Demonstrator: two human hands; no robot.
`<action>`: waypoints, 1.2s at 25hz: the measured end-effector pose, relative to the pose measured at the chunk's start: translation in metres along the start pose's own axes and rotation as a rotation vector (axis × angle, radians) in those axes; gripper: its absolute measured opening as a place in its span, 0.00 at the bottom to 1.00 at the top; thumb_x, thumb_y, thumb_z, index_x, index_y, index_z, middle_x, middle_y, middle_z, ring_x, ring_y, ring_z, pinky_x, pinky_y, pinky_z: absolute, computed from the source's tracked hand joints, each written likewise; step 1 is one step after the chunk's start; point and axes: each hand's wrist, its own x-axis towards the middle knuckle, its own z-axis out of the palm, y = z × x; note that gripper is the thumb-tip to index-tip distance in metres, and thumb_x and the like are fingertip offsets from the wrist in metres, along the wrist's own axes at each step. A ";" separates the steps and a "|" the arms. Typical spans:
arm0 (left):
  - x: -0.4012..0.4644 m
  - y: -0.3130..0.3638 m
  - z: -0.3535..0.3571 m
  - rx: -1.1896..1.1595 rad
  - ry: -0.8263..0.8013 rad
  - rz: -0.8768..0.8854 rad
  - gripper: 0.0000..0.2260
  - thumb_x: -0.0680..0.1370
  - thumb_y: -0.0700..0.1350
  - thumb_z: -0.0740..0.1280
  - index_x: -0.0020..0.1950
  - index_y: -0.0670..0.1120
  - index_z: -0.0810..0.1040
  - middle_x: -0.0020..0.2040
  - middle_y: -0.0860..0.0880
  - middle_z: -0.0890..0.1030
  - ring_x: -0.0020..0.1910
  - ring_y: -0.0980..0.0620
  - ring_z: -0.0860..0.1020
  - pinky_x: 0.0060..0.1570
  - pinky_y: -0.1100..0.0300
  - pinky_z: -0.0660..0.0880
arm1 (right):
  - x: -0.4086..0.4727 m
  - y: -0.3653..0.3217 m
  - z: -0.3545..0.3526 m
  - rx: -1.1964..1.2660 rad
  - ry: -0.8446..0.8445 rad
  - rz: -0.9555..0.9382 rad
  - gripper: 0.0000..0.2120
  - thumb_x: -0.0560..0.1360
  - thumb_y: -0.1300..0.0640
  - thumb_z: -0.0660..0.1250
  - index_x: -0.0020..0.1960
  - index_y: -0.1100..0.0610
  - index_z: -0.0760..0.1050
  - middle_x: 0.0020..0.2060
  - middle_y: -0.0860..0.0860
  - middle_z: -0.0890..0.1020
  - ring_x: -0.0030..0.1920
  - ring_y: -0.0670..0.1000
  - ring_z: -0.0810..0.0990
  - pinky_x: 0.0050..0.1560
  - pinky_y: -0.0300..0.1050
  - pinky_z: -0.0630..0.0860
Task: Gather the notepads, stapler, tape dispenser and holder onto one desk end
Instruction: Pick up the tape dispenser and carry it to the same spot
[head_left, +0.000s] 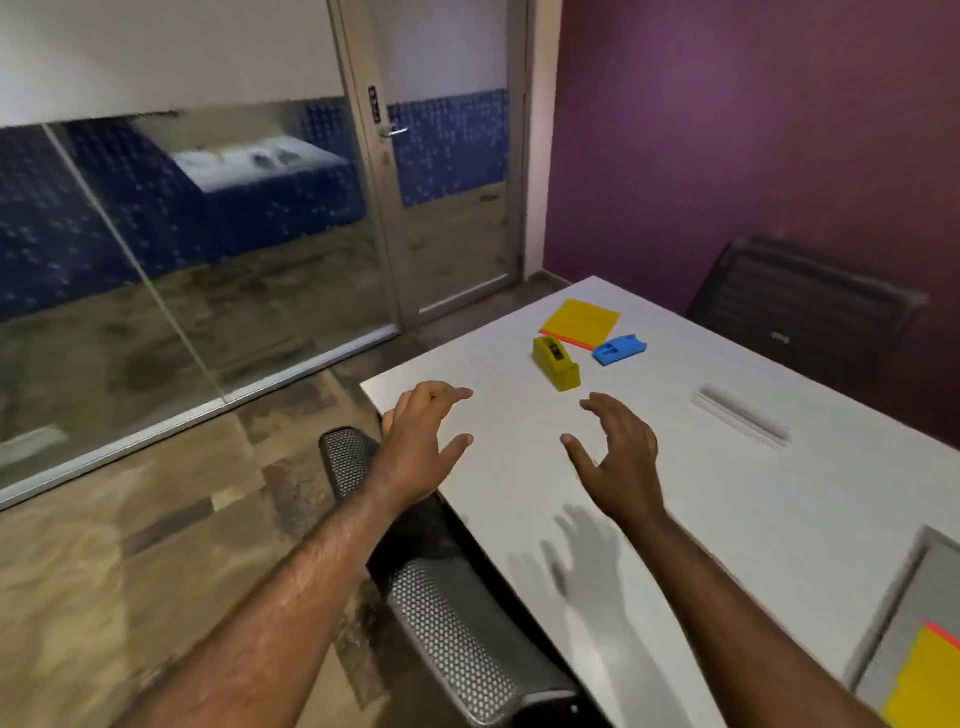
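Two mesh chairs (441, 597) flank the white desk (675, 493).

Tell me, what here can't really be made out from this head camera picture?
- The yellow pad at the lower right: cut off by the picture's edge, so its full extent is unknown.
- The long pale object on the desk: blurred, so it cannot be identified.
- The roll inside the yellow tape dispenser: too small to judge.
- The blue stapler: too small to show detail.
- The near chair: partly hidden by the left forearm.
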 end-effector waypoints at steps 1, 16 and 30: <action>-0.009 -0.019 -0.021 0.007 0.037 -0.021 0.23 0.74 0.48 0.72 0.68 0.57 0.71 0.63 0.55 0.70 0.66 0.53 0.66 0.63 0.54 0.59 | 0.003 -0.023 0.014 0.013 -0.010 -0.037 0.21 0.73 0.49 0.71 0.64 0.52 0.73 0.66 0.50 0.75 0.67 0.52 0.73 0.68 0.57 0.65; -0.085 -0.255 -0.204 0.110 0.229 -0.314 0.28 0.73 0.50 0.72 0.71 0.55 0.68 0.72 0.51 0.67 0.72 0.48 0.64 0.67 0.42 0.62 | 0.064 -0.244 0.226 0.058 -0.237 -0.349 0.25 0.73 0.41 0.67 0.67 0.50 0.70 0.70 0.49 0.72 0.71 0.50 0.68 0.69 0.54 0.62; 0.123 -0.404 -0.139 0.082 -0.055 -0.175 0.32 0.75 0.52 0.71 0.75 0.57 0.59 0.77 0.54 0.59 0.77 0.52 0.54 0.74 0.40 0.49 | 0.214 -0.175 0.366 -0.013 -0.214 -0.140 0.25 0.73 0.44 0.68 0.67 0.51 0.70 0.69 0.50 0.73 0.70 0.52 0.69 0.69 0.53 0.61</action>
